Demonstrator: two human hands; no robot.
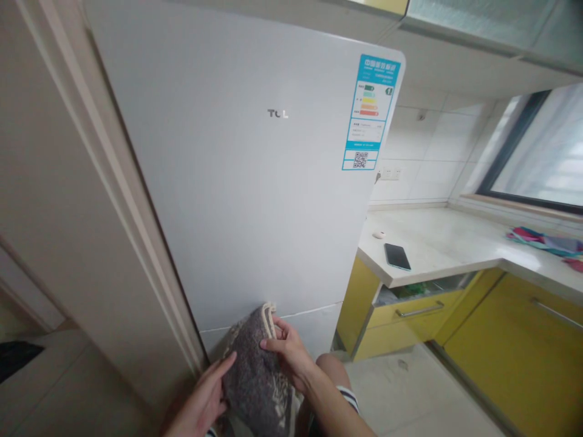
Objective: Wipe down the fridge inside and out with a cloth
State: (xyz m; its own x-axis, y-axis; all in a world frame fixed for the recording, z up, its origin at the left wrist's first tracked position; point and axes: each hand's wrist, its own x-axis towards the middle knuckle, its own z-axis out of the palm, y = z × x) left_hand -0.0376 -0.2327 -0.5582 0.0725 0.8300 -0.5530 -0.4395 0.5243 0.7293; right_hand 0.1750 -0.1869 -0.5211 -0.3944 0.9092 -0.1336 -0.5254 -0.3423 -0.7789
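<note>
A grey-brown cloth with cream edging hangs between my two hands, low in front of the refrigerator. My right hand pinches its upper right edge, with the thumb on the near face and the fingers behind. On the left side of the cloth, my left hand grips it with the thumb laid along the front; its other fingers are partly hidden behind. The cloth looks folded, and its lower end runs out of view. Behind it stands the pale refrigerator, its doors closed.
A blue-and-white energy label is on the refrigerator door. To the right, a smartphone and a small white item lie on the countertop. Coloured cloths lie farther along. Below is a partly open yellow drawer. A door frame borders the left.
</note>
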